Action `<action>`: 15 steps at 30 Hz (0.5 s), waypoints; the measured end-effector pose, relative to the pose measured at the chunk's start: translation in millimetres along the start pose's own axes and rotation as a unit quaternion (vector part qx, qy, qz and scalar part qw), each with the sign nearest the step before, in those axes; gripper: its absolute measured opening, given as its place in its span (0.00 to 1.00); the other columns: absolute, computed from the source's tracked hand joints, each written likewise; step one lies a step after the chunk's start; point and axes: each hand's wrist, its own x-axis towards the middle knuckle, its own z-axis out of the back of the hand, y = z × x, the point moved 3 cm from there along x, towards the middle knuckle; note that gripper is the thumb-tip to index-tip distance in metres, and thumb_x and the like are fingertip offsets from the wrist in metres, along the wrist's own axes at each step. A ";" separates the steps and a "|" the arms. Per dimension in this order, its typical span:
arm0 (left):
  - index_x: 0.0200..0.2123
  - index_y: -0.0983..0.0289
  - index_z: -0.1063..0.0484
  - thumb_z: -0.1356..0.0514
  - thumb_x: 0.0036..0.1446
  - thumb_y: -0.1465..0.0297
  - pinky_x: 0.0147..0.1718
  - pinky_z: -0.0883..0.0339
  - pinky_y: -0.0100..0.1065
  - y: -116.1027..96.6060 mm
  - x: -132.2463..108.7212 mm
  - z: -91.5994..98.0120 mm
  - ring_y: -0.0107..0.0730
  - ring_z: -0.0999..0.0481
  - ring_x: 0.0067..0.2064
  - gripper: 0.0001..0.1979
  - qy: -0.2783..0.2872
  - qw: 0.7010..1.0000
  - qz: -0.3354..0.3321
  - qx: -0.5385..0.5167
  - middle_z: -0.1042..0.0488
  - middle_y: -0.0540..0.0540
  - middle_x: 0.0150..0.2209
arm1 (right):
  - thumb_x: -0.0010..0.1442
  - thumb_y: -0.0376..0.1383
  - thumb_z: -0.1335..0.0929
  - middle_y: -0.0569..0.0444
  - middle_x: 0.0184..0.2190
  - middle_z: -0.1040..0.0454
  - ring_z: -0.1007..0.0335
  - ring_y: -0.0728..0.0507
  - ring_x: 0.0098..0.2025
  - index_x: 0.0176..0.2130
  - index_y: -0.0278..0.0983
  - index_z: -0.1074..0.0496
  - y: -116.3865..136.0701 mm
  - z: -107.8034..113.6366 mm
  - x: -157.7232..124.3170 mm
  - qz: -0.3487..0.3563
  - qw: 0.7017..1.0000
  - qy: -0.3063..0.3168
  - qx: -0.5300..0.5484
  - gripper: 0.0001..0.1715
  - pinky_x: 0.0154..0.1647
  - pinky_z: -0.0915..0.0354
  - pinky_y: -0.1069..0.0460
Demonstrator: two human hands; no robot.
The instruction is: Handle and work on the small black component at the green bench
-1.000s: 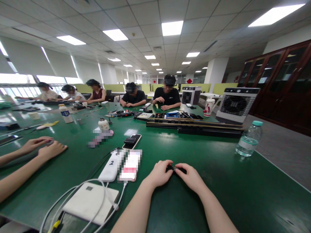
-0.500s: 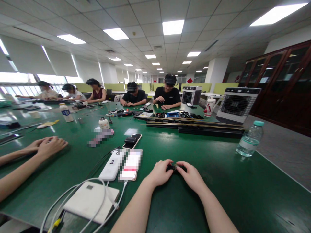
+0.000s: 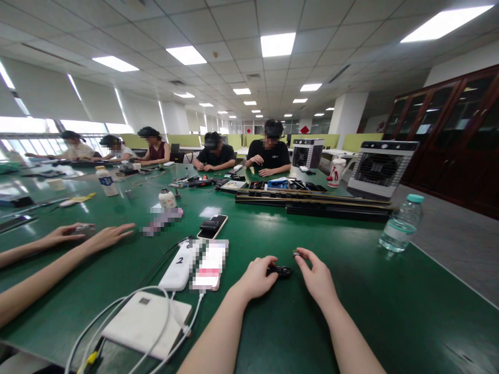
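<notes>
My left hand [image 3: 259, 278] is closed around the left end of a small black object [image 3: 282, 271] lying low over the green table [image 3: 288, 332]; its exact kind I cannot make out. Just right of it, my right hand [image 3: 315, 272] pinches a tiny dark piece with a metallic glint [image 3: 296, 253] between thumb and fingertips. A gap separates that piece from the black object. My left fingers hide part of what they grip.
Left of my arms are a phone with a lit screen [image 3: 210, 265], a white power bank [image 3: 180, 267] and a white box [image 3: 146, 322] with cables. A water bottle [image 3: 401, 224] stands right. Long black rails [image 3: 312, 200] lie ahead. A neighbour's hands [image 3: 105, 240] rest far left.
My right hand has moved right and slightly up with the tiny piece, away from the black object. My left hand stays put. The neighbour's hands have come apart.
</notes>
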 end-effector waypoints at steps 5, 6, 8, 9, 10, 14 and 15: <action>0.52 0.61 0.33 0.45 0.54 0.68 0.51 0.39 0.40 -0.4 -0.5 0.9 0.42 0.31 0.50 0.20 0.000 1.000 0.006 -0.003 0.26 0.55 0.46 | 0.54 0.49 0.38 0.45 0.44 0.24 0.29 0.36 0.48 0.44 0.38 0.29 1.3 6.8 0.5 0.000 0.999 -0.048 0.006 0.25 0.51 0.36 0.42; 0.52 0.60 0.34 0.45 0.54 0.68 0.51 0.39 0.40 -0.3 -0.3 0.9 0.42 0.31 0.50 0.21 0.001 1.000 0.006 -0.003 0.26 0.55 0.46 | 0.53 0.49 0.38 0.45 0.44 0.24 0.29 0.36 0.48 0.44 0.38 0.29 1.3 7.5 0.4 -0.001 0.998 -0.055 0.005 0.25 0.51 0.36 0.42; 0.52 0.61 0.34 0.45 0.54 0.69 0.51 0.38 0.39 0.1 0.4 0.4 0.42 0.30 0.50 0.21 0.002 1.000 0.005 -0.004 0.26 0.55 0.46 | 0.53 0.50 0.38 0.45 0.43 0.23 0.29 0.36 0.47 0.44 0.37 0.29 1.5 8.1 0.3 0.001 0.998 -0.064 0.004 0.25 0.50 0.36 0.42; 0.52 0.61 0.34 0.45 0.53 0.69 0.50 0.38 0.39 0.4 0.8 0.2 0.42 0.30 0.49 0.21 0.002 1.000 0.004 -0.004 0.26 0.55 0.46 | 0.53 0.50 0.38 0.45 0.43 0.23 0.28 0.36 0.47 0.44 0.37 0.29 1.6 8.1 0.3 0.004 0.998 -0.065 0.005 0.26 0.50 0.36 0.41; 0.52 0.61 0.34 0.45 0.53 0.69 0.50 0.38 0.39 0.7 1.0 -0.1 0.41 0.30 0.49 0.21 0.002 1.000 0.004 -0.004 0.26 0.55 0.46 | 0.53 0.50 0.38 0.45 0.43 0.23 0.28 0.37 0.47 0.44 0.37 0.29 1.7 7.9 0.3 0.007 0.998 -0.065 0.007 0.26 0.50 0.36 0.41; 0.52 0.60 0.34 0.45 0.53 0.69 0.50 0.38 0.39 2.1 1.1 -0.8 0.42 0.30 0.49 0.21 -0.001 1.000 0.002 -0.003 0.26 0.55 0.46 | 0.52 0.49 0.37 0.45 0.43 0.23 0.28 0.37 0.47 0.46 0.37 0.29 0.3 6.4 0.7 0.016 0.998 -0.055 0.009 0.26 0.50 0.35 0.42; 0.52 0.60 0.34 0.45 0.54 0.68 0.50 0.38 0.39 2.4 0.9 -0.8 0.42 0.30 0.49 0.21 -0.002 1.000 0.002 -0.004 0.26 0.55 0.46 | 0.52 0.49 0.37 0.46 0.42 0.23 0.28 0.37 0.47 0.46 0.37 0.29 -0.2 5.7 0.7 0.017 0.999 -0.048 0.005 0.26 0.51 0.35 0.42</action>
